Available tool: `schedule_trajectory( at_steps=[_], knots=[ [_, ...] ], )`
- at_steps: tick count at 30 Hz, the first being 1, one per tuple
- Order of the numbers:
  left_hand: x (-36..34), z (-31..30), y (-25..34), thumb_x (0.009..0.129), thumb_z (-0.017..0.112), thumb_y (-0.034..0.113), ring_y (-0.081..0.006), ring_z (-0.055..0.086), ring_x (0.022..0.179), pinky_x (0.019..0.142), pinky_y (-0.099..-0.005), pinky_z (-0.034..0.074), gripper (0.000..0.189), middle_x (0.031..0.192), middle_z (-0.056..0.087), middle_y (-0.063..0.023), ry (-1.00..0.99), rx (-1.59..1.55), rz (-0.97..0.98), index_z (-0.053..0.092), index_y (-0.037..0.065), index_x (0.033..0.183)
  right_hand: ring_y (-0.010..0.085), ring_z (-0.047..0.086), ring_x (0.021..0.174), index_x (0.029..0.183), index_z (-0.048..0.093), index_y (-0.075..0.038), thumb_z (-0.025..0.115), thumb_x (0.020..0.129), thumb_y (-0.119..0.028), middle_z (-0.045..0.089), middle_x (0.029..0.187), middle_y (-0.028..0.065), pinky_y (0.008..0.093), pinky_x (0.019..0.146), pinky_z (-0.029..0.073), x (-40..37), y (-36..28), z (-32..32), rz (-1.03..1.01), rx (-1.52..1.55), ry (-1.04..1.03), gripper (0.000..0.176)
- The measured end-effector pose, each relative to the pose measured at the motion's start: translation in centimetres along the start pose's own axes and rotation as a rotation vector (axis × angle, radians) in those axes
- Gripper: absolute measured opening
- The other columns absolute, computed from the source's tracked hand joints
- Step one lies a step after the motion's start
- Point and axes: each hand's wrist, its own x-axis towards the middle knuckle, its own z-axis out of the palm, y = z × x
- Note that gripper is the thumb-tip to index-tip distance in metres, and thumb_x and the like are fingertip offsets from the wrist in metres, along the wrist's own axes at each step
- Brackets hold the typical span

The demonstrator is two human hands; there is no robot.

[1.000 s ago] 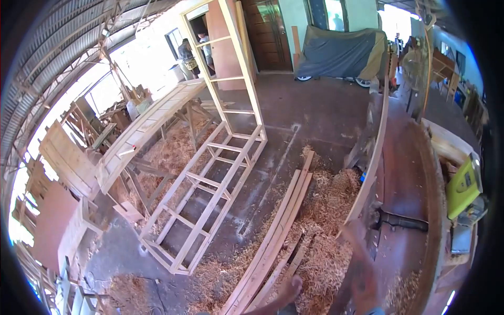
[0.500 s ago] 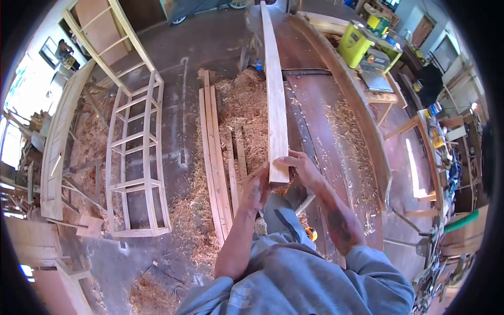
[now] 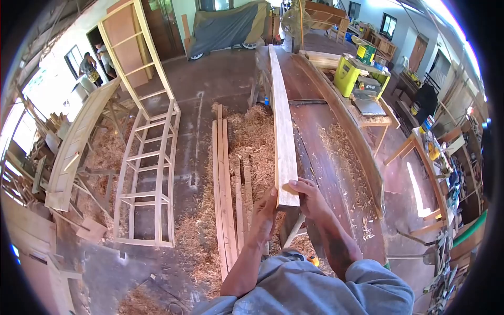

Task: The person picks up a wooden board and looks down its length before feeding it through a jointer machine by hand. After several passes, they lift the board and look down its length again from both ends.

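A long wooden plank [image 3: 285,142] runs away from me toward the back of the workshop, its near end at my chest. My left hand [image 3: 264,214] is closed on the left edge of that end, the thumb pointing up along its side. On the opposite edge, my right hand [image 3: 310,198] grips the plank with its thumb on the top face. The fingers underneath are partly hidden. Below and left of the plank, several wooden strips [image 3: 221,184] lie on a heap of wood shavings [image 3: 252,131].
A ladder-like wooden frame [image 3: 169,157] lies to the left, near a panel on trestles [image 3: 84,147]. At right are a long curved-edge board [image 3: 362,157] and a green planer [image 3: 346,76]. Two people [image 3: 89,68] stand at the far left. A covered vehicle [image 3: 226,29] is at the back.
The view has tilted up, showing more of the back of the room. My hands and the plank's near end sit lower and slightly farther right in view; both hands keep their hold.
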Motion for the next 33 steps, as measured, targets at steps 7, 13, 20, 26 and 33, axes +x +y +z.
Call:
schedule_trajectory(
  at_steps=[7,13,20,26,33],
  knots=[
    [-8.5,8.8,1.9,0.085,0.074,0.036,-0.0299,0.045,0.132,0.107,-0.038,0.038,0.082,0.15,0.033,-0.0275,-0.332,0.678,0.43,0.038,-0.016,0.138,0.0294,0.065,0.097,0.133,0.049,-0.003,0.058,0.09,-0.041,0.065,0.114,0.0159,0.041,0.084,0.053,-11.6,0.8,-1.8,-0.113,0.565,-0.314,0.058],
    [-16.7,13.3,-2.0,0.071,0.085,0.035,-0.0428,0.043,0.132,0.101,-0.043,0.044,0.1,0.145,0.034,-0.0348,-0.355,1.056,0.74,0.033,-0.015,0.14,0.0349,0.068,0.085,0.129,0.055,-0.001,0.058,0.09,-0.045,0.067,0.105,0.0189,0.0443,0.071,0.057,-19.9,3.6,-4.9,-0.197,0.673,-0.498,0.059],
    [-22.2,17.4,-1.0,0.076,0.081,0.015,-0.0381,0.053,0.123,0.1,-0.0402,0.046,0.066,0.135,0.048,-0.0302,-0.177,0.741,1.077,0.05,-0.011,0.128,0.0296,0.066,0.096,0.129,0.055,-0.002,0.047,0.095,-0.056,0.067,0.11,0.0162,0.0445,0.084,0.053,-24.6,-1.2,3.2,-0.151,0.883,-0.49,0.064],
    [-22.1,19.9,0.9,0.072,0.085,0.013,-0.0349,0.058,0.117,0.097,-0.0373,0.049,0.067,0.127,0.055,-0.0251,-0.109,0.66,1.231,0.054,-0.008,0.127,0.0283,0.062,0.107,0.13,0.053,-0.001,0.047,0.095,-0.055,0.063,0.12,0.0158,0.0433,0.094,0.049,-25.2,-5.0,7.0,-0.202,0.942,-0.551,0.065],
    [-21.3,19.6,2.2,0.069,0.087,0.014,-0.0317,0.062,0.112,0.091,-0.0353,0.052,0.068,0.128,0.056,-0.0242,-0.075,0.601,1.329,0.057,-0.005,0.127,0.0265,0.062,0.106,0.128,0.054,-0.001,0.042,0.098,-0.055,0.064,0.118,0.0134,0.0402,0.094,0.049,-25.3,-6.8,8.7,-0.299,0.815,-0.48,0.064]
  ],
)
